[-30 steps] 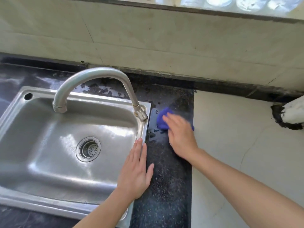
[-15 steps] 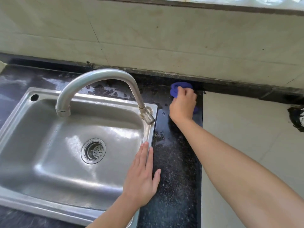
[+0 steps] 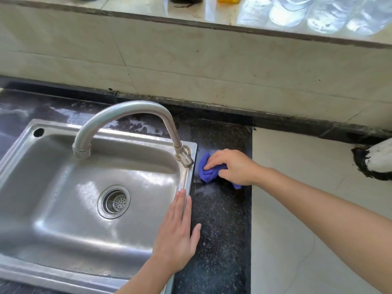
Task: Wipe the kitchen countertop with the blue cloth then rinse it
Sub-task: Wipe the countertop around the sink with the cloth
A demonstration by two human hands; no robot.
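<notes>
Pressing the bunched cloth (image 3: 209,172) onto the dark counter (image 3: 220,230) just right of the sink (image 3: 53,198), our right hand (image 3: 235,167) grasps it with curled fingers; our left hand (image 3: 178,234) lies flat, fingers straight, across the sink's right rim, near the tap (image 3: 127,112).

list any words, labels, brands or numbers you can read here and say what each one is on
No text can be read in this view.
The steel sink and faucet show no brand mark.
The blue cloth is plain.
The clear bottles on the ledge are cropped and blurred; no label is legible.
</notes>
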